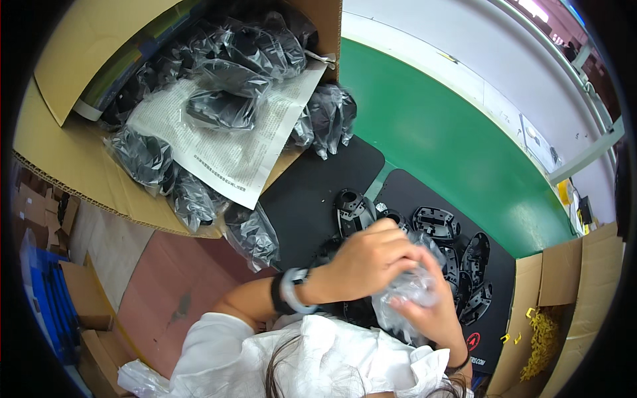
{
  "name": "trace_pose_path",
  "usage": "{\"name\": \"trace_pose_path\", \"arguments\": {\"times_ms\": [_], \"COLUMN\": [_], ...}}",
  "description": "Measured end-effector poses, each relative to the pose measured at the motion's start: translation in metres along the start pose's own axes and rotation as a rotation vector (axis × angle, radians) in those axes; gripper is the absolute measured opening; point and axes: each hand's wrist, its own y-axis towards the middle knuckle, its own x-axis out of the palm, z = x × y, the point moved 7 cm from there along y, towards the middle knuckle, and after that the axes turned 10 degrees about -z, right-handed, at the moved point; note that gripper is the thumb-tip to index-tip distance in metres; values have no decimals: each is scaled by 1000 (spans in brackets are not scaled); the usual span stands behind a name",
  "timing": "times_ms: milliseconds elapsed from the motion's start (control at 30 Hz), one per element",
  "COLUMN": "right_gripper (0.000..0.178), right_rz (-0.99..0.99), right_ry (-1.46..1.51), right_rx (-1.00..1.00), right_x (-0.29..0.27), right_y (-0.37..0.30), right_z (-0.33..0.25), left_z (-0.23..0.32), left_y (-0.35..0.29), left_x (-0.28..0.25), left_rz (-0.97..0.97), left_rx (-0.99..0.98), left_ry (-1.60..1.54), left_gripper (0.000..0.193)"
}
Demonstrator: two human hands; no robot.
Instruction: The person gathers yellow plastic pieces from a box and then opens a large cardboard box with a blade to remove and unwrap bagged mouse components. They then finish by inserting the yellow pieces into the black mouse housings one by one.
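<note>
A crumpled clear plastic bag (408, 292) sits close in front of the person's chest above the black rubber mat (305, 199), gripped from the top by the left hand (368, 259) with fingers curled and pressed together, and from below by the right hand (434, 312), whose fingertips pinch the film. To do this well, I judge each hand should pull the film apart gently while staying over the mat, so whatever is inside lands beside the bare black moulded plastic shells (434, 222) rather than rolling away. More bagged black parts (222, 109) lie on a printed paper sheet (232, 149) in the big brown cardboard box (60, 146) to the left.
</note>
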Motion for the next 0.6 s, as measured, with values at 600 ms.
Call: {"name": "trace_pose_path", "arguments": {"times_ms": [600], "right_gripper": [16], "right_rz": [289], "right_ry": [-106], "right_rx": [-31], "right_x": [-59], "right_y": [-15], "right_z": [32], "left_z": [-48], "left_y": [-145], "left_x": [-93], "left_rz": [-312], "left_rx": [-359], "left_ry": [625], "left_gripper": [15]}}
